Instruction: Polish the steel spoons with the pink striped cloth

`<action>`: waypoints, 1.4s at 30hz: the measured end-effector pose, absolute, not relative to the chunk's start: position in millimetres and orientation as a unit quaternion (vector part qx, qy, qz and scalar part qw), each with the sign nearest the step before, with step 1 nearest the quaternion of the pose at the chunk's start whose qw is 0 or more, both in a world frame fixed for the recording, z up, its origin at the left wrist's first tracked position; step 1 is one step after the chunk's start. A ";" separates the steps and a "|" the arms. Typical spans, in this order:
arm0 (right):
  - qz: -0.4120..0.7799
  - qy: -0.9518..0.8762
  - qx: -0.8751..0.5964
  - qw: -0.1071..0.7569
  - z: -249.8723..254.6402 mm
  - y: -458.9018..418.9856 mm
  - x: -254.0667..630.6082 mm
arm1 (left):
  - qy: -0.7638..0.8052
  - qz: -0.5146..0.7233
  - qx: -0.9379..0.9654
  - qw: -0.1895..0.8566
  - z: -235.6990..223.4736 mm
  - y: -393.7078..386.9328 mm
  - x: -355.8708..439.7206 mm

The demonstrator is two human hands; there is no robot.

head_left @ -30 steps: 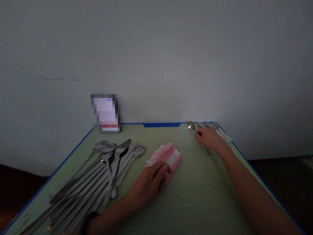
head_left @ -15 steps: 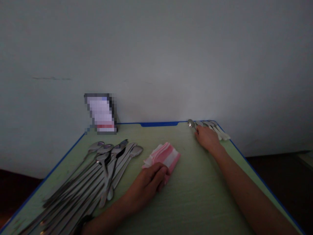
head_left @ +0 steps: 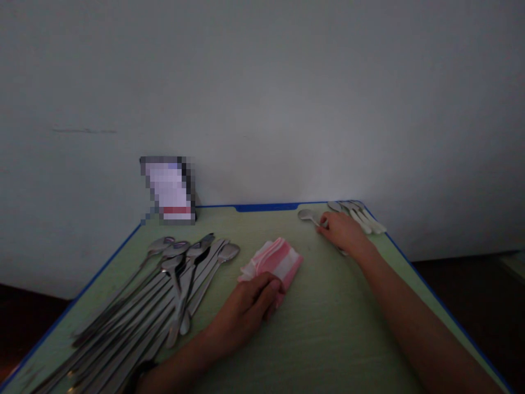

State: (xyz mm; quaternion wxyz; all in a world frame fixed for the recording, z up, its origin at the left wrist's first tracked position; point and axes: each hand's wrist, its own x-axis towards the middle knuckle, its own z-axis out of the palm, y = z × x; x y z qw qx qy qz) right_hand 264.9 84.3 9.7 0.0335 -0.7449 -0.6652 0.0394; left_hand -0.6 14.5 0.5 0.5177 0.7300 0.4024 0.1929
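Observation:
My left hand (head_left: 256, 298) rests at the table's middle, its fingers closed on the near edge of a folded pink-and-white striped cloth (head_left: 283, 262). At the far right, my right hand (head_left: 342, 232) pinches a metal spoon (head_left: 307, 215) by its handle. The bowl of that spoon points left, and part of its handle is hidden under the fingers. Just beyond my right hand, several more spoons (head_left: 361, 218) with pale handles lie side by side near the far right corner.
A pile of long-handled metal spoons (head_left: 164, 290) covers the table's left side. A blurred-out phone-like screen (head_left: 170, 189) leans on the wall (head_left: 262, 98) at the back left. The green table (head_left: 320, 339) has a blue edge.
My right hand has drawn the spoon left and slightly nearer, away from the other spoons in the corner. My left hand and the cloth have stayed in place.

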 end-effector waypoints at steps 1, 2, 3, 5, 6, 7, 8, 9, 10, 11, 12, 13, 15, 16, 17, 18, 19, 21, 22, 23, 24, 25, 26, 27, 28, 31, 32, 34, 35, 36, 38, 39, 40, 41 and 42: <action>0.042 -0.662 -0.747 0.029 9.1 85.3 267.3 | 0.404 0.194 0.731 0.514 0.5 14.4 -0.7; 0.044 -0.660 -0.750 0.025 8.4 86.3 269.5 | 0.404 0.194 0.733 0.511 0.4 14.4 -0.7; 0.047 -0.656 -0.753 0.023 7.6 87.2 271.5 | 0.404 0.194 0.734 0.510 0.2 14.4 -0.8; 0.047 -0.645 -0.762 0.025 6.3 88.5 273.9 | 0.403 0.192 0.734 0.511 -0.4 14.6 -0.9; 0.043 -0.638 -0.769 0.029 5.7 88.8 274.5 | 0.402 0.192 0.734 0.513 -0.9 14.7 -1.0; 0.038 -0.629 -0.776 0.033 5.3 88.9 274.7 | 0.401 0.192 0.734 0.513 -1.3 14.7 -1.1; 0.031 -0.620 -0.783 0.038 5.0 88.8 274.8 | 0.400 0.193 0.734 0.514 -1.8 14.8 -1.3; 0.024 -0.612 -0.789 0.043 4.8 88.6 275.0 | 0.400 0.194 0.733 0.515 -2.3 14.8 -1.4; 0.019 -0.606 -0.794 0.047 4.7 88.2 275.2 | 0.400 0.194 0.733 0.515 -2.8 14.8 -1.6; 0.015 -0.601 -0.797 0.052 4.6 87.9 275.7 | 0.399 0.194 0.734 0.514 -3.2 14.8 -1.7; 0.013 -0.599 -0.799 0.057 4.5 87.5 276.5 | 0.397 0.194 0.736 0.513 -3.6 14.8 -1.8; 0.010 -0.597 -0.800 0.062 4.4 87.2 277.4 | 0.396 0.195 0.738 0.511 -3.9 14.8 -1.9; 0.007 -0.595 -0.800 0.073 4.3 86.7 279.3 | 0.392 0.195 0.744 0.505 -4.5 14.7 -2.0; 0.005 -0.593 -0.802 0.077 4.2 86.7 280.1 | 0.391 0.195 0.745 0.504 -4.8 14.6 -2.0; 0.004 -0.590 -0.804 0.079 4.2 86.7 280.6 | 0.391 0.196 0.745 0.504 -5.2 14.5 -2.0; 0.003 -0.587 -0.806 0.080 4.2 86.7 281.0 | 0.392 0.197 0.743 0.505 -5.7 14.4 -2.0; 0.003 -0.585 -0.807 0.080 4.3 86.8 281.2 | 0.394 0.199 0.741 0.507 -6.2 14.3 -2.0; 0.002 -0.584 -0.808 0.080 4.6 86.5 281.5 | 0.394 0.200 0.738 0.510 -6.8 14.4 -2.1; 0.000 -0.585 -0.807 0.082 4.7 86.2 281.6 | 0.393 0.198 0.739 0.510 -6.8 14.5 -2.2; -0.004 -0.587 -0.805 0.084 4.8 85.9 281.9 | 0.392 0.195 0.742 0.509 -6.7 14.6 -2.4; -0.007 -0.588 -0.804 0.086 4.8 85.5 282.3 | 0.390 0.191 0.745 0.506 -6.4 14.7 -2.5; -0.010 -0.588 -0.804 0.088 4.8 85.1 282.9 | 0.389 0.190 0.749 0.501 -6.1 14.7 -2.6; -0.012 -0.587 -0.805 0.089 4.6 84.8 283.5 | 0.388 0.192 0.753 0.496 -5.8 14.7 -2.8; -0.012 -0.585 -0.806 0.090 4.4 84.6 284.2 | 0.388 0.194 0.756 0.491 -5.6 14.5 -2.9; -0.011 -0.584 -0.807 0.090 4.2 84.6 284.8 | 0.387 0.195 0.758 0.487 -5.4 14.3 -2.9; -0.003 -0.582 -0.808 0.090 3.6 85.4 286.0 | 0.384 0.196 0.760 0.487 -5.3 13.3 -3.0; 0.000 -0.583 -0.808 0.089 3.5 85.8 286.1 | 0.383 0.195 0.759 0.489 -5.3 13.0 -3.0; 0.002 -0.586 -0.805 0.088 3.2 86.4 286.2 | 0.381 0.192 0.763 0.486 -5.2 12.6 -2.9; 0.001 -0.588 -0.804 0.088 3.1 86.5 286.1 | 0.380 0.190 0.766 0.482 -5.1 12.5 -2.9; -0.002 -0.589 -0.803 0.087 2.9 86.6 286.2 | 0.379 0.186 0.770 0.479 -5.1 12.6 -2.9; -0.008 -0.589 -0.804 0.086 2.2 86.9 286.6 | 0.377 0.181 0.775 0.474 -5.1 12.9 -2.9; -0.011 -0.586 -0.806 0.084 1.8 87.1 287.0 | 0.377 0.180 0.776 0.472 -5.1 13.1 -2.9; -0.014 -0.584 -0.808 0.081 1.3 87.5 287.5 | 0.377 0.179 0.778 0.470 -5.1 13.4 -2.9; -0.017 -0.582 -0.810 0.078 0.8 87.9 288.1 | 0.377 0.177 0.779 0.469 -5.0 13.7 -3.0; -0.019 -0.580 -0.811 0.075 0.2 88.5 288.8 | 0.377 0.175 0.780 0.467 -4.9 14.0 -3.0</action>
